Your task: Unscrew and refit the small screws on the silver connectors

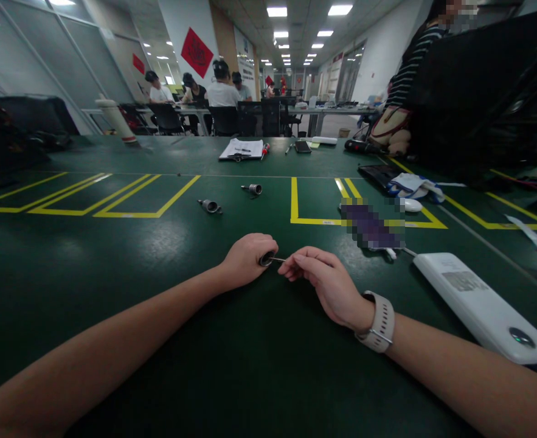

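Observation:
My left hand (249,260) is closed around a small hollow metal cylinder (266,260), its dark round opening turned toward my right hand. Between thumb and fingertips, my right hand (316,274) pinches a thin metal rod (277,260). The rod's far end reaches the cylinder's mouth; how deep it goes I cannot tell. Beyond my hands, two similar metal pieces lie on the green table: one cylinder with a thin stem (210,207) at the left, and another stemmed cylinder (252,189) farther back.
Yellow tape marks the green table (181,377). A white power bank (482,304) and a blurred phone (371,226) lie at the right. A clipboard with paper (241,149) lies farther back. A person in a striped top (409,70) stands at the far right; several people sit behind.

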Demonstrator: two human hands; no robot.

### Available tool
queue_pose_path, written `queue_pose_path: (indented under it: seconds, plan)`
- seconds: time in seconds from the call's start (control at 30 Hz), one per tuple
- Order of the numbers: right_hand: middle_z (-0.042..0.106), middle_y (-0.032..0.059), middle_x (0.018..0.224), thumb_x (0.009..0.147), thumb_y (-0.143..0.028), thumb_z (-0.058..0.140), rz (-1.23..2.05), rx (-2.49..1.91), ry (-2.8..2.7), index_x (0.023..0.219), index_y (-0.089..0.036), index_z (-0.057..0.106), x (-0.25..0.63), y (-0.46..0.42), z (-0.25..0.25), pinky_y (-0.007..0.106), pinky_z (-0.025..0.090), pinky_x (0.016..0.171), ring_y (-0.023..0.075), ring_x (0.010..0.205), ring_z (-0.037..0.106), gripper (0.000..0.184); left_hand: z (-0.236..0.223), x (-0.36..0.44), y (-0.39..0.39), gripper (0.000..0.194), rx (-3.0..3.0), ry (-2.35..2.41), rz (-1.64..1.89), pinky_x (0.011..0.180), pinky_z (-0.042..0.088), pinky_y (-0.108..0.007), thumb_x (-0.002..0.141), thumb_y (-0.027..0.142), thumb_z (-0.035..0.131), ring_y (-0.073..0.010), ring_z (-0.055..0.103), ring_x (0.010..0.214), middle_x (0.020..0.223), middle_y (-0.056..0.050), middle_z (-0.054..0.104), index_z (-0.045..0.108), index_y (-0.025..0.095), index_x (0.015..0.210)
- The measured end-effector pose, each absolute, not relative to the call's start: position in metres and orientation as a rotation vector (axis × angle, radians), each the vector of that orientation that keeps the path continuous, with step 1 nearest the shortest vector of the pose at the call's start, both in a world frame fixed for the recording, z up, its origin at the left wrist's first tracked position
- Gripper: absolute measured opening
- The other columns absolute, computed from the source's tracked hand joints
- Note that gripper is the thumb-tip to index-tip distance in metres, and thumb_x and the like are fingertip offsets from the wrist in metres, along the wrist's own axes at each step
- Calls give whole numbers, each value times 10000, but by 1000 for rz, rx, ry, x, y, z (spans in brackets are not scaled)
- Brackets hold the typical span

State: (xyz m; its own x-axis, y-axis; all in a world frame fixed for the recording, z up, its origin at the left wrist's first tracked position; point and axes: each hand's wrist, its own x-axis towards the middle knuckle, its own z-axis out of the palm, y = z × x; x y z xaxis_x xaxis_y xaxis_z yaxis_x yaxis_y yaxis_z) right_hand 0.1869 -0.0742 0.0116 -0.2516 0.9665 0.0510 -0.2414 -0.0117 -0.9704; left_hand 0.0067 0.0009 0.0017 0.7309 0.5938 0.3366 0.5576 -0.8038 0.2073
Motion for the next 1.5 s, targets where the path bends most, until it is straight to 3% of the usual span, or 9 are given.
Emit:
queue_pose_path:
  seconds: [0.2, 0.53, 0.83, 1.5]
  plan:
    - [654, 31, 713, 818, -198, 493, 1453, -901, -1187, 688, -165, 642, 189, -76, 12, 309, 421, 678, 149, 690, 567, 200, 4, 8, -1, 103, 2844, 968, 573, 590, 357, -250, 718, 65, 492, -138, 486, 632, 660, 2, 515, 507, 161, 684]
    - [658, 35, 776, 834, -253, 505, 1440, -920, -1246, 750, -168, 643, 188, -75, 10, 315, 431, 701, 153, 729, 571, 182, 3, 9, 0, 114, 2871, 947, 564, 604, 361, -256, 730, 63, 476, -138, 475, 628, 648, 5, 503, 495, 162, 677]
    - [603, 12, 616, 793, -207, 481, 1296, -978, -1254, 621, -179, 607, 192, -73, 7, 300, 411, 622, 150, 626, 545, 215, 5, 9, -2, 113, 2875, 988, 527, 608, 372, -264, 735, 69, 488, -148, 488, 645, 667, -3, 522, 521, 164, 685]
    - [603, 5, 640, 809, -226, 485, 1292, -991, -1305, 653, -181, 609, 192, -71, 6, 294, 412, 631, 145, 637, 548, 204, 3, 8, 0, 102, 2859, 954, 545, 605, 378, -257, 733, 78, 486, -140, 490, 637, 664, 2, 517, 508, 167, 688]
